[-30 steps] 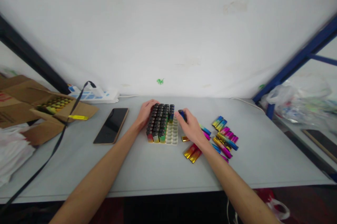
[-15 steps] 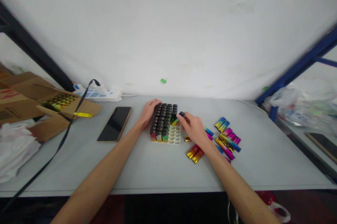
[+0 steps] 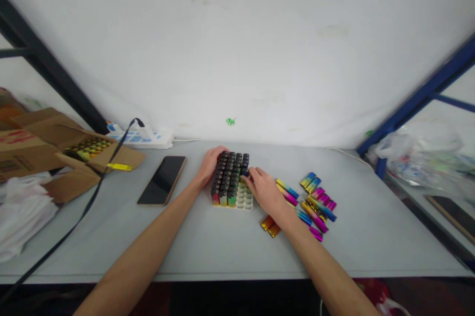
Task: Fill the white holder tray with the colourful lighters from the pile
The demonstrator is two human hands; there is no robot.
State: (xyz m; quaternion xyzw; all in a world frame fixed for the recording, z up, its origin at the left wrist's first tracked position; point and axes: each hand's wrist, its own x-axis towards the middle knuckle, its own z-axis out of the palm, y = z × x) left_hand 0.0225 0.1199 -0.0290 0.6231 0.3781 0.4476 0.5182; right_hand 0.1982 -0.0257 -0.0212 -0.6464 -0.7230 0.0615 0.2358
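A white tray (image 3: 244, 201) with round sockets holds rows of upright lighters (image 3: 227, 177) with black tops; sockets at its near right are bare. My left hand (image 3: 211, 165) lies along the far left side of the rows, its fingers curled against them. My right hand (image 3: 261, 186) is closed on a dark-topped lighter (image 3: 245, 173) at the right column, beside the bare sockets. To the right, shiny lighter sleeves (image 3: 319, 207) in pink, blue and gold lie in a loose pile, some partly behind my right hand and wrist.
A phone (image 3: 162, 181) lies left of the tray. Further left are a power strip (image 3: 158, 139), an open cardboard box (image 3: 74, 184), a white plastic bag (image 3: 24, 217) and a hanging black strap (image 3: 97, 189). Clear bags (image 3: 423, 150) sit behind the blue post (image 3: 419, 90).
My right hand has moved slightly left and down, bringing the lighter from a tilt into the tray's right column. My left hand stays at the rows. The view has shifted a little.
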